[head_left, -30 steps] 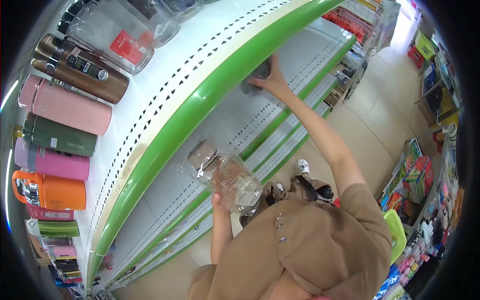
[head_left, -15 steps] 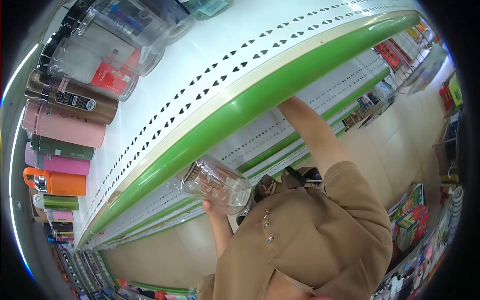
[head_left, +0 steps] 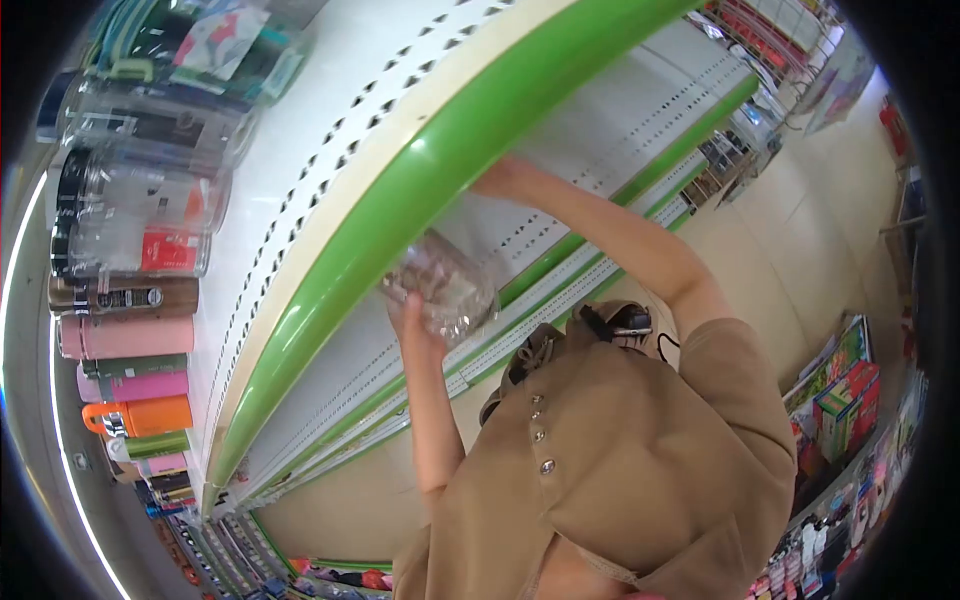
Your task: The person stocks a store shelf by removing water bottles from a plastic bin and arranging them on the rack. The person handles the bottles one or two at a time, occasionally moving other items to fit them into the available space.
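My left hand (head_left: 415, 325) grips a clear plastic jar (head_left: 455, 290) by its side, just below the green-edged shelf (head_left: 430, 150). The jar looks wrapped in shiny film, and its upper end passes behind the shelf edge. My right arm stretches in over the lower white shelf (head_left: 590, 130). Only the back of my right hand (head_left: 508, 178) shows; its fingers are hidden behind the green edge, so whether they hold anything cannot be seen.
On the upper shelf stand clear jars with black lids (head_left: 140, 210), a brown flask (head_left: 130, 297), a pink tumbler (head_left: 130, 336) and an orange bottle (head_left: 150, 415). Boxed goods (head_left: 848, 405) sit low at the right above the tiled floor (head_left: 790, 250).
My left hand has lifted the jar up toward the shelf edge. My right hand has shifted left, closer to the jar. The view has swung, bringing more jars on the upper shelf into sight.
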The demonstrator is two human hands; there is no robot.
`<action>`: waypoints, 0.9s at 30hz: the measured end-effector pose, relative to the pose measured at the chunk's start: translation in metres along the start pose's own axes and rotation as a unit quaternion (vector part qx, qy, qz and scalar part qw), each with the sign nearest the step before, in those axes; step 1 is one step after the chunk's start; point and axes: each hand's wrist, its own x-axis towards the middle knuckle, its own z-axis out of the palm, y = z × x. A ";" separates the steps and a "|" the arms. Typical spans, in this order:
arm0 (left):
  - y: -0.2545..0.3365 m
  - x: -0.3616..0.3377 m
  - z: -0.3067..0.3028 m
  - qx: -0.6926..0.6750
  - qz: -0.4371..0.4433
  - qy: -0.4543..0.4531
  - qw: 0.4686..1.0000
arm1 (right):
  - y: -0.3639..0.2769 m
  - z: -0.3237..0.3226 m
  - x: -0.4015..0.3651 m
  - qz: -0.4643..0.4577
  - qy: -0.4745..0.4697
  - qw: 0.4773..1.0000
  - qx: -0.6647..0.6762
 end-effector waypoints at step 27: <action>-0.037 0.094 0.089 0.345 0.070 -0.155 0.923 | 0.105 -0.079 0.090 -0.150 0.113 0.784 -0.592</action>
